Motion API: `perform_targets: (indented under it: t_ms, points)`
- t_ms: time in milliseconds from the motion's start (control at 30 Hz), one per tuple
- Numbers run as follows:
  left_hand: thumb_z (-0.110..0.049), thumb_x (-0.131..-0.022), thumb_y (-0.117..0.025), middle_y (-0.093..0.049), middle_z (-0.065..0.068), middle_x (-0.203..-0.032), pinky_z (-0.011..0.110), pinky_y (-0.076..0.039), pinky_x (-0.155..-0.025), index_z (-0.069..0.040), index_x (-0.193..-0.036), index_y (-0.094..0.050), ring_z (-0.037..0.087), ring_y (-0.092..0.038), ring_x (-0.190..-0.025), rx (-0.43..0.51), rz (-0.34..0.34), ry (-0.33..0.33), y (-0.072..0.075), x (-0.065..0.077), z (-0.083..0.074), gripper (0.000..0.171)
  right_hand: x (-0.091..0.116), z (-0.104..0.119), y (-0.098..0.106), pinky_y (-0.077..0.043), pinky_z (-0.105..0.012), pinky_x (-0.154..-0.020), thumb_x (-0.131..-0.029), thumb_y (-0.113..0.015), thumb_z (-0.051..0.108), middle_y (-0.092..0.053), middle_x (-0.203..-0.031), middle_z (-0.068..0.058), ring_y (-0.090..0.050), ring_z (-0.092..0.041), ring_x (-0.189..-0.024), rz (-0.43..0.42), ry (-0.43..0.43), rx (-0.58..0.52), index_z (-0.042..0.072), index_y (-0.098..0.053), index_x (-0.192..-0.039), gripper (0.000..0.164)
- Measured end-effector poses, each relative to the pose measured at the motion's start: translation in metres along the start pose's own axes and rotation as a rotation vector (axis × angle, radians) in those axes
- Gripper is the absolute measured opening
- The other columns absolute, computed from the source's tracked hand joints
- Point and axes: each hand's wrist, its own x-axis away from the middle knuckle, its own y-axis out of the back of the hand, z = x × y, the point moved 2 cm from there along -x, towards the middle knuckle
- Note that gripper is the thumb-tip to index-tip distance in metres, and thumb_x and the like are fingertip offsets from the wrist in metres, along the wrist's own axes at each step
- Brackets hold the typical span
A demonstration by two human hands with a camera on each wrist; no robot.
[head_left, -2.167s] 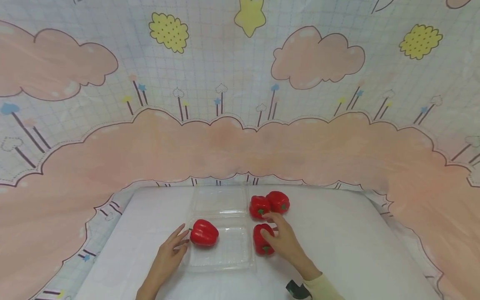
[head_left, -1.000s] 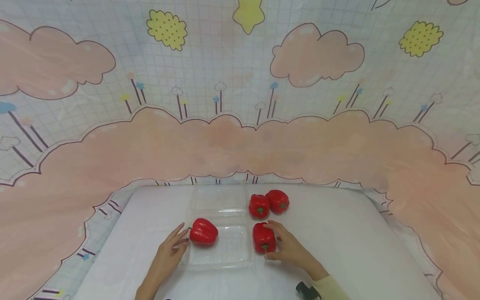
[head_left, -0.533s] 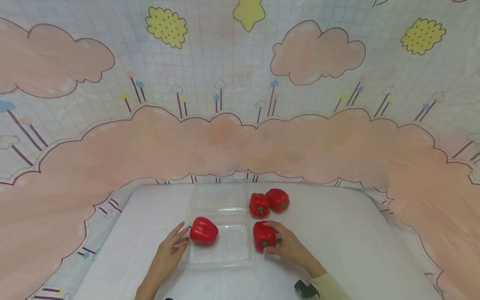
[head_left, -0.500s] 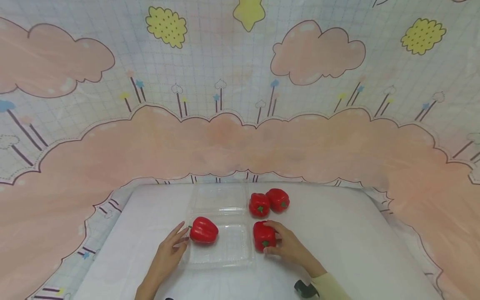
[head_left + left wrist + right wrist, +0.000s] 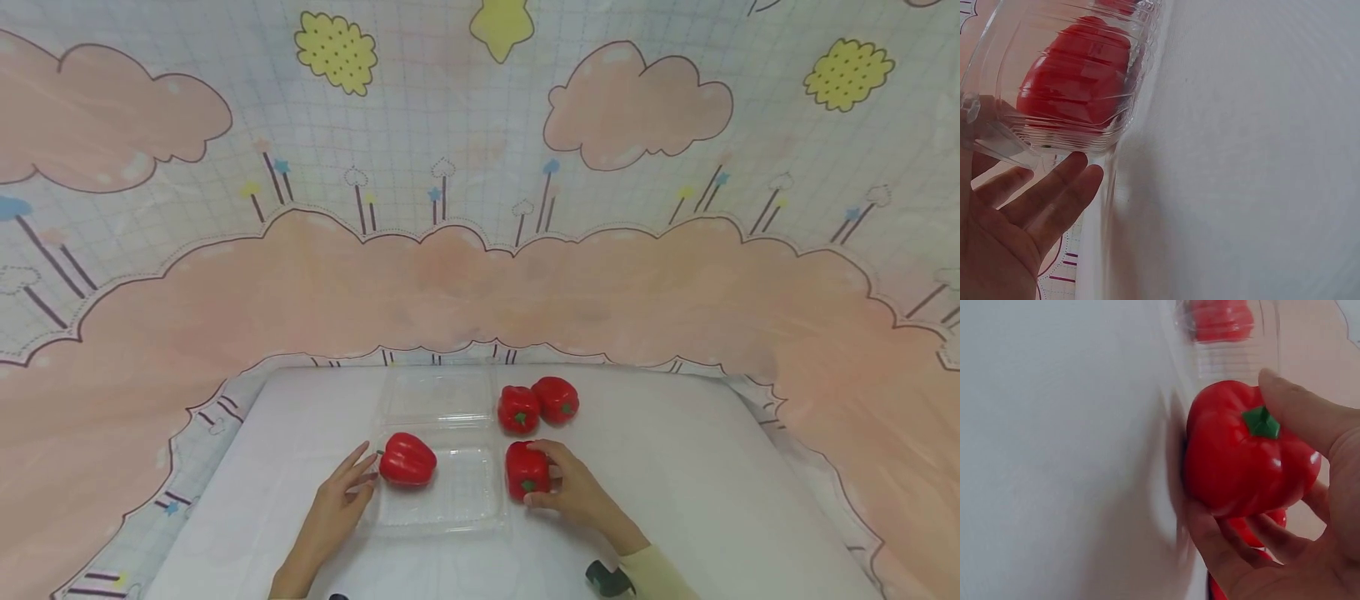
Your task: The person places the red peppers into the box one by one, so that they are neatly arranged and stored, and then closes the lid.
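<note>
My right hand (image 5: 576,493) grips a red bell pepper (image 5: 1235,462) just right of the clear plastic container (image 5: 467,492). In the right wrist view, the thumb lies beside the pepper's green stem and the fingers curl round its other side. Another red bell pepper (image 5: 407,460) lies in the left part of the container's base. At the container's left side is my left hand (image 5: 335,510), fingers extended. The left wrist view has its fingertips (image 5: 1079,161) right at the ridged clear wall, with the pepper showing through.
Two more red bell peppers, a nearer one (image 5: 518,410) and a farther one (image 5: 556,400), sit side by side right of the container's opened lid (image 5: 441,398). Everything stands on a white table (image 5: 675,467). A patterned curtain (image 5: 480,292) rises behind it.
My right hand has shifted from the pepper's upper right to a grip around it, thumb now by the stem end. The pepper has tilted slightly. My left hand has stayed put.
</note>
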Motion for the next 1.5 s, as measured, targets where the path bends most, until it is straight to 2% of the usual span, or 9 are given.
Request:
perform_targets:
  t_ms: [200,400,667,933,1167,1300,1500]
  points:
    - [-0.002,-0.091,-0.063,-0.038,0.013,-0.157,0.034,-0.061,-0.086,-0.002,-0.138,-0.054,0.031,-0.066,-0.114,-0.003,-0.006,-0.008,0.0,0.0,0.0,0.048,0.0,0.0,0.001,-0.059,-0.027,-0.087,-0.071,-0.087,0.015,-0.045,-0.143,-0.008,-0.053,-0.03,-0.123,0.023,0.023,0.021,0.025,-0.043,-0.141,0.084]
    - [-0.001,-0.09,-0.063,-0.039,0.015,-0.156,0.033,-0.061,-0.085,-0.001,-0.137,-0.054,0.032,-0.067,-0.113,-0.004,-0.015,-0.027,0.001,0.0,-0.001,0.048,-0.001,-0.003,0.002,-0.06,-0.032,-0.089,-0.072,-0.084,0.006,-0.043,-0.144,-0.005,-0.054,-0.026,-0.121,0.023,0.028,0.075,0.027,-0.039,-0.142,0.086]
    - [-0.001,-0.09,-0.063,-0.039,0.015,-0.156,0.032,-0.061,-0.084,-0.001,-0.137,-0.054,0.032,-0.067,-0.112,0.01,-0.013,-0.038,-0.001,-0.001,0.0,0.047,0.001,-0.003,0.004,-0.057,-0.02,-0.081,-0.071,-0.086,0.011,-0.047,-0.139,-0.002,-0.056,-0.018,-0.108,-0.081,0.018,0.104,0.022,-0.042,-0.139,0.082]
    - [-0.002,-0.091,-0.062,-0.037,0.015,-0.157,0.033,-0.061,-0.086,-0.001,-0.138,-0.053,0.032,-0.066,-0.114,0.013,0.002,-0.003,-0.001,0.0,-0.002,0.048,0.005,0.006,0.013,-0.061,-0.033,-0.086,-0.069,-0.088,0.012,-0.055,-0.134,-0.004,-0.057,-0.027,-0.118,-0.195,0.029,-0.002,0.009,-0.045,-0.14,0.083]
    - [-0.002,-0.092,-0.062,-0.037,0.013,-0.157,0.032,-0.06,-0.087,-0.002,-0.139,-0.053,0.031,-0.065,-0.115,0.016,0.005,0.008,0.0,0.001,-0.002,0.048,0.006,0.009,0.018,-0.06,-0.035,-0.09,-0.069,-0.088,0.015,-0.053,-0.135,-0.002,-0.053,-0.024,-0.124,-0.217,-0.048,-0.004,0.016,-0.044,-0.142,0.086]
    - [-0.001,-0.091,-0.062,-0.038,0.014,-0.157,0.032,-0.061,-0.086,-0.001,-0.138,-0.053,0.031,-0.066,-0.114,0.024,-0.002,-0.007,0.001,0.001,-0.001,0.048,0.008,0.013,0.021,-0.06,-0.037,-0.09,-0.07,-0.087,0.013,-0.051,-0.14,-0.004,-0.051,-0.027,-0.127,-0.247,-0.043,-0.017,0.02,-0.041,-0.145,0.089]
    - [-0.001,-0.091,-0.062,-0.038,0.014,-0.157,0.032,-0.061,-0.086,-0.002,-0.139,-0.053,0.031,-0.066,-0.114,0.021,-0.002,-0.009,0.0,0.0,0.001,0.048,0.01,0.022,0.025,-0.061,-0.035,-0.089,-0.07,-0.085,0.011,-0.051,-0.14,-0.002,-0.051,-0.025,-0.126,-0.272,-0.023,-0.05,0.025,-0.042,-0.144,0.086]
